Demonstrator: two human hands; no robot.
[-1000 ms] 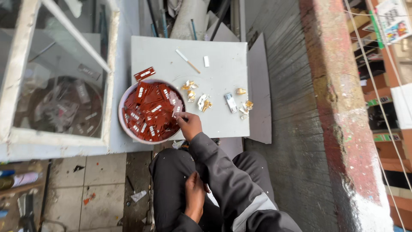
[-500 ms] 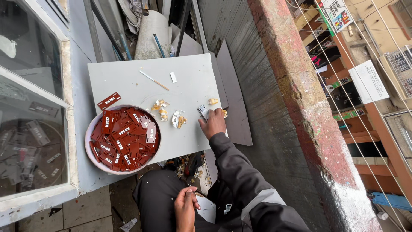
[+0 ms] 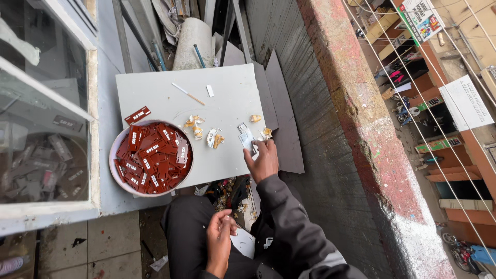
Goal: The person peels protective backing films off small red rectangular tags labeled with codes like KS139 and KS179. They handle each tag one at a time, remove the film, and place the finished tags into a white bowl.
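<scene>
My right hand (image 3: 264,160) reaches onto the near right corner of a grey board (image 3: 227,98) and pinches a small white strip (image 3: 246,140) lying among several crumpled white and yellow scraps (image 3: 205,133). To the left, a round white bowl (image 3: 114,155) holds several dark red rectangular tags (image 3: 154,160); one more red tag (image 3: 137,115) lies on the board behind it. My left hand (image 3: 219,243) rests in my lap with curled fingers, beside a white sheet (image 3: 243,242). Whether it grips anything is unclear.
A thin stick (image 3: 188,94) and a small white chip (image 3: 210,91) lie at the board's far side. A glass window frame (image 3: 46,129) stands at left, pipes and scrap boards (image 3: 194,41) behind, a concrete parapet (image 3: 356,119) at right with a street far below.
My right hand has moved from the bowl of red tags rightward across the board to the white strip. The view has shifted, and my left hand stays in my lap.
</scene>
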